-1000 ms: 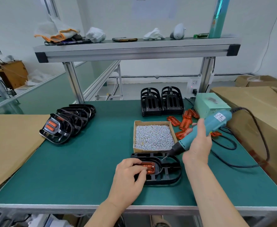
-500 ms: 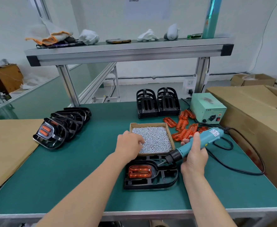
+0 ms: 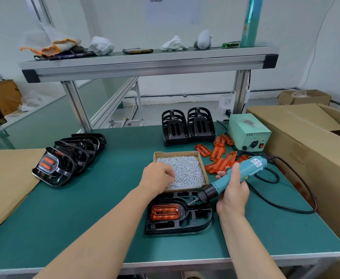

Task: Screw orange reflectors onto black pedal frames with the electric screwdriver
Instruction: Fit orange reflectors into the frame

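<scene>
A row of finished pedals (image 3: 64, 160) is lying at centre left; two frame stacks (image 3: 188, 126) and loose reflectors (image 3: 219, 158) are waiting at upper right. At lower centre, the current frame (image 3: 179, 215), long axis left-right, is carrying an orange reflector (image 3: 165, 212), apparently unscrewed. The left hand (image 3: 158, 177) is pinching into the screw box (image 3: 187, 170); whether it holds a screw, I cannot tell. The right hand (image 3: 233, 188) is clamping the screwdriver (image 3: 235, 177), its bit pointing lower left.

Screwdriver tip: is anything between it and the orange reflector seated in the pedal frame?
Nothing visible. The screwdriver, held in the right hand, has its bit just right of the reflector over the pedal frame. The left hand is at the screw box, out of the way.
</scene>
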A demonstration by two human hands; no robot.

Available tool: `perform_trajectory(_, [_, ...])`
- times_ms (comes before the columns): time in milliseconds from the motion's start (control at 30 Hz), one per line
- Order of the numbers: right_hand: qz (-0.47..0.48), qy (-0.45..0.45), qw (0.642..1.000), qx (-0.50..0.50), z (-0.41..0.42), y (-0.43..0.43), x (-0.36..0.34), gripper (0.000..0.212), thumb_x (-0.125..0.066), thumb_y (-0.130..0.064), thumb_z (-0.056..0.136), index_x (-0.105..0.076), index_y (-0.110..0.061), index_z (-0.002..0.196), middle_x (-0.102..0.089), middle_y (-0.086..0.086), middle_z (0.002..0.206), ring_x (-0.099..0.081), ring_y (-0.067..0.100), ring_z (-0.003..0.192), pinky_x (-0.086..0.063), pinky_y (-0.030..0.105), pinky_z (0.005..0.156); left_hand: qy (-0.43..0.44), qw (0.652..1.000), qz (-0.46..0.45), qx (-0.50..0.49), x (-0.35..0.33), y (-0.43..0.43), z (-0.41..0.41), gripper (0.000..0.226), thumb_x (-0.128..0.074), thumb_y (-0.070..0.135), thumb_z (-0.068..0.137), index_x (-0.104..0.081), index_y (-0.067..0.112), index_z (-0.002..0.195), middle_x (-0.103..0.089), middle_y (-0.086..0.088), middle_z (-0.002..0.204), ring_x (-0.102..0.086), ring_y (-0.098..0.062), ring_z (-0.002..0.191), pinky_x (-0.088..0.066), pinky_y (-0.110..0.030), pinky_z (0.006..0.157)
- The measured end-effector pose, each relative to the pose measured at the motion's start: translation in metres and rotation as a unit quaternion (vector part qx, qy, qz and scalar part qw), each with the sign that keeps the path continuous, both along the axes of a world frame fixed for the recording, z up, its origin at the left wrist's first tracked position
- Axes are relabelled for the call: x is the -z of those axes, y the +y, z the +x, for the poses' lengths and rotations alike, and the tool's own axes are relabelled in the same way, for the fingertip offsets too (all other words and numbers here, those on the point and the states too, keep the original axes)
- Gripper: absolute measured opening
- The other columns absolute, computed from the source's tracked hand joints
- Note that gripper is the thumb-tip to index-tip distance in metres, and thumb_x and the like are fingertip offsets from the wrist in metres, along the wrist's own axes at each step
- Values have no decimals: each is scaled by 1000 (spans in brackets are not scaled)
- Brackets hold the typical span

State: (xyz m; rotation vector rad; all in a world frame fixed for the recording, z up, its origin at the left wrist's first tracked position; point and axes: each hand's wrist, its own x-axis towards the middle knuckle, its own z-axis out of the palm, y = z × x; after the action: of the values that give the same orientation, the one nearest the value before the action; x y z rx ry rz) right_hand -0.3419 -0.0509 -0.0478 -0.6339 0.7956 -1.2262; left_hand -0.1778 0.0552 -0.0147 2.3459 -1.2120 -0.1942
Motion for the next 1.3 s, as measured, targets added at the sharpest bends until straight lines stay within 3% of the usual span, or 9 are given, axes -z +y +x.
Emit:
perform_trajectory(167, [12,-20,1000,-10,-3,3,-4,19,-71,-35,93,-65,-16,90,-66,-3,65,-62,8,59,-52,28,66,88,987,-120,-60,-6,11,-9,16,-67,12,85,-64,24,74,-68,8,79,-62,-11,81,-39,-11,64])
perform_trajectory(267, [46,-48,998,-3,-5,3,-12,15,-75,-28,90,-65,-17,90,-65,-6,66,-58,6,55,-50,23,60,182,963,-190,-68,-10,32,-21,14,-70,11,82,-67,22,74,-71,0,74,-67,-16,74,-49,-20,70])
perform_trajectory(367, [64,-71,995,5,-5,6,-25,14,-76,-24,89,-65,-17,91,-66,-8,67,-56,3,53,-49,18,53,321,913,-241,-66,-5,57,-39,10,-76,8,80,-74,18,77,-74,-6,77,-66,-13,69,-55,-29,69])
perform_trajectory(433, [67,-85,994,1,-3,11,-35,13,-76,-22,89,-64,-17,91,-65,-7,64,-55,3,51,-48,17,51,402,876,-256,-69,1,69,-53,12,-76,3,80,-77,15,79,-75,-10,81,-67,-14,71,-55,-27,67])
perform_trajectory(533, [62,-93,994,-1,3,22,-51,15,-76,-20,88,-64,-16,93,-61,-7,58,-55,3,49,-48,18,50,475,835,-268,-64,9,79,-72,14,-76,-3,78,-77,10,79,-73,-22,90,-68,-24,79,-56,-35,80])
perform_trajectory(700, [26,-91,995,20,9,36,-71,16,-76,-19,88,-62,-16,94,-62,-11,54,-57,2,48,-48,18,48,509,806,-299,-38,6,88,-88,16,-81,10,63,-77,12,78,-73,-20,89,-67,-25,81,-52,-39,84])
perform_trajectory(967, [-6,-83,996,21,10,47,-73,21,-78,-21,86,-60,-17,96,-61,-10,55,-57,3,49,-49,19,49,524,783,-335,-26,4,94,-96,21,-81,11,59,-77,12,80,-71,-21,89,-65,-28,84,-52,-38,85])
perform_trajectory(1300, [-9,-68,997,18,7,53,-70,22,-77,-23,85,-62,-16,98,-60,-11,55,-57,3,50,-49,19,49,525,777,-343,-51,7,98,-97,16,-71,-11,78,-70,0,90,-70,-23,91,-65,-30,83,-52,-39,86])
